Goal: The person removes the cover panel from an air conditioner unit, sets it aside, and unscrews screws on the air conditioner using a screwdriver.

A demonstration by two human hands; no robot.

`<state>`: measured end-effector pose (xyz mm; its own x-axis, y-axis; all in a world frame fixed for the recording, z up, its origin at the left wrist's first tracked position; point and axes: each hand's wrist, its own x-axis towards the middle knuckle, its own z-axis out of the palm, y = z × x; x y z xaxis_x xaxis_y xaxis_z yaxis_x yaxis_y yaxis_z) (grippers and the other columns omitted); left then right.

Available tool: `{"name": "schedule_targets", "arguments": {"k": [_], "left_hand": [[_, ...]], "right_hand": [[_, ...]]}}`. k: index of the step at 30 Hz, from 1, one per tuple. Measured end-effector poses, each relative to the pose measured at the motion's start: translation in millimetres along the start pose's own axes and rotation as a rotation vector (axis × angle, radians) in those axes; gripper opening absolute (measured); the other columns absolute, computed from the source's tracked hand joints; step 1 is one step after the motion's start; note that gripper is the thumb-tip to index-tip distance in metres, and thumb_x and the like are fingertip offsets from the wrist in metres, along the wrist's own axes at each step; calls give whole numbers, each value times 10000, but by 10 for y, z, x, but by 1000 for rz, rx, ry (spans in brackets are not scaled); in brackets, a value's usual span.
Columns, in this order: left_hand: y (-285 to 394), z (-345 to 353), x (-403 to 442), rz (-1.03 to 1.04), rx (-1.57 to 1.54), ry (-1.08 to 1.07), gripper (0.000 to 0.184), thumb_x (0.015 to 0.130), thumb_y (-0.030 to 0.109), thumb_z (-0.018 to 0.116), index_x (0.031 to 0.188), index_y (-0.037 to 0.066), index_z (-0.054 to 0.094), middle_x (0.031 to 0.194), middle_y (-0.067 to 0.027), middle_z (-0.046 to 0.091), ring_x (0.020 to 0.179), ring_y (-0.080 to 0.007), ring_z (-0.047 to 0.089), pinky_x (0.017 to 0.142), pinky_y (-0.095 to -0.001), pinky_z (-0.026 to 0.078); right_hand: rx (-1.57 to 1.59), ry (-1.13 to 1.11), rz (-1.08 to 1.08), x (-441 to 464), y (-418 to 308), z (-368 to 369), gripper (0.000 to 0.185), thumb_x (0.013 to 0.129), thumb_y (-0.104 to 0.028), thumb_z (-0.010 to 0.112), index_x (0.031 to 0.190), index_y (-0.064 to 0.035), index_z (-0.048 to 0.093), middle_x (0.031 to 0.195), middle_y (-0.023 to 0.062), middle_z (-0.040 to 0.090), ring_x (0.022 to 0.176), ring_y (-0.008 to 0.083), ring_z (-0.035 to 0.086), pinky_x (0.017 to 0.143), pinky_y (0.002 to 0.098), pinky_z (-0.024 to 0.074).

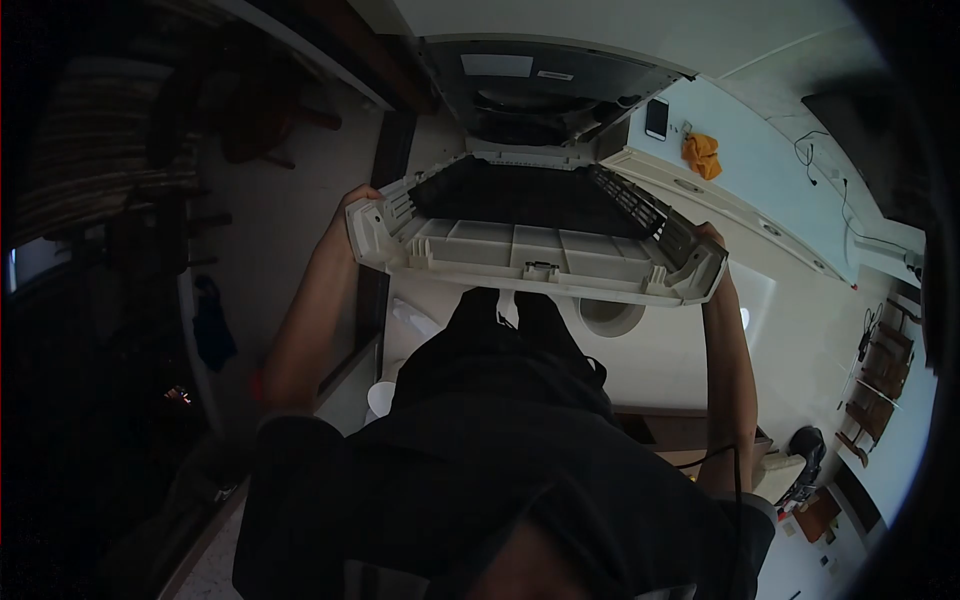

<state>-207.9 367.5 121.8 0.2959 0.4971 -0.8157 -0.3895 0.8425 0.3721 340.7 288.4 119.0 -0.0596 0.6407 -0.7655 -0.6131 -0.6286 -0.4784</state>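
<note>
A large white plastic panel (pixel 600 268) with a dark inner surface is held up in front of my body. My left hand (pixel 362 196) grips its left edge, fingers wrapped round the side and partly hidden behind it. On the opposite edge my right hand (pixel 711 235) holds the panel near its corner, with most of its fingers out of sight. Beyond the panel stands an appliance (pixel 530 90) with a dark grey face and a pale label.
At the right, a light counter (pixel 740 130) bears a phone (pixel 657 119) and an orange cloth (pixel 702 156). A round pale container (pixel 611 317) is beneath the panel. Wooden chairs (pixel 883 375) stand at the far right. A dark doorway edge (pixel 393 150) runs along the left.
</note>
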Motion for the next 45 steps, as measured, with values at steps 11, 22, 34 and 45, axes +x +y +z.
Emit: {"name": "schedule_targets", "arguments": {"k": [11, 22, 34, 45], "left_hand": [[854, 767, 1097, 0, 79, 115, 242, 701, 244, 528, 782, 31, 608, 766, -119, 626, 638, -255, 592, 615, -387, 511], [950, 874, 1140, -13, 4, 76, 262, 710, 247, 527, 807, 15, 599, 793, -123, 629, 652, -268, 596, 620, -386, 517], [786, 1229, 992, -34, 31, 28, 268, 751, 251, 538, 850, 15, 620, 797, -110, 648, 665, -241, 610, 634, -367, 518], [829, 1052, 990, -42, -15, 16, 320, 749, 254, 508, 888, -16, 607, 825, -150, 644, 715, -275, 623, 674, -379, 526]], "right_hand": [[-34, -60, 7, 1198, -1448, -386, 371, 779, -257, 493, 1022, 18, 550, 855, 143, 643, 729, 240, 650, 655, 341, 561], [-88, -148, -9, 1510, -1626, -553, 390, 790, -264, 503, 1055, 19, 543, 878, 141, 654, 741, 233, 669, 638, 332, 576], [-2, -35, -5, 908, -1279, -446, 466, 868, -357, 462, 1140, 18, 512, 966, 151, 644, 800, 240, 662, 692, 349, 568], [-191, -54, -248, 330, -1321, -32, 600, 897, -503, 425, 1285, -45, 417, 1178, 97, 549, 1057, 213, 557, 911, 367, 448]]}}
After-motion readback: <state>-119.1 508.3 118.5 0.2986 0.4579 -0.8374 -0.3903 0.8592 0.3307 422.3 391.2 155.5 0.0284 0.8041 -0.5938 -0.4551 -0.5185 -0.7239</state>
